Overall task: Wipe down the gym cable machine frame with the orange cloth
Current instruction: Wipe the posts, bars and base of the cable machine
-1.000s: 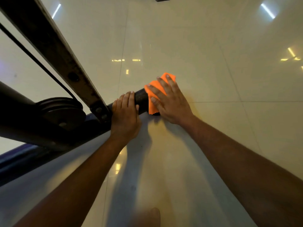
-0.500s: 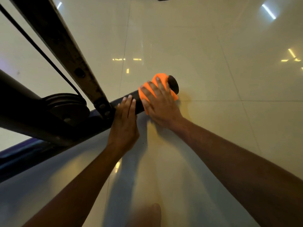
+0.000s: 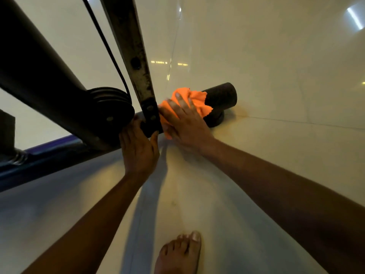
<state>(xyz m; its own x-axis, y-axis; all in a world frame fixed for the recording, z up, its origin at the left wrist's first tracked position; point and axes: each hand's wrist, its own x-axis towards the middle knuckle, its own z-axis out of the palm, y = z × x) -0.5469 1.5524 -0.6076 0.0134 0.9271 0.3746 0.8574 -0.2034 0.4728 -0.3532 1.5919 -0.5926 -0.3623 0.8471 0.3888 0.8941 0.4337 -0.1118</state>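
A bare foot (image 3: 180, 252) stood nearest on the pale glossy floor (image 3: 276, 145), its heel cut off by the lower edge; both forearms reached forward from the bottom corners, their elbows out of sight. The left hand (image 3: 139, 148) gripped the low dark frame tube (image 3: 222, 95) from the near side, thumb up beside a bolted bracket (image 3: 151, 115), fingers curled over the tube so that their tips were hidden behind it. Just to its right the right hand (image 3: 184, 121) pressed the orange cloth (image 3: 194, 102) around the same tube, fingers spread over the bunched fabric and wrapped onto it; the lower side of that hand was blurred, and how far the cloth went round the back could not be made out. Beyond the cloth the tube's capped end showed bare, resting on a round dark foot pad (image 3: 216, 119) that touched the floor. A worn, rust-flecked flat bar (image 3: 129, 46) rose from the bracket and ran off the top edge; beside it a thin black cable (image 3: 104, 42) came down to a grooved pulley (image 3: 112, 107), half hidden behind a thick dark strut (image 3: 35, 70) that left the picture at the upper left. A purple-blue rail (image 3: 49, 147) lay low at the left, its far end cut off; the floor's large tiles carried thin joints, long shadows of the arms, and bright reflections of ceiling lights.
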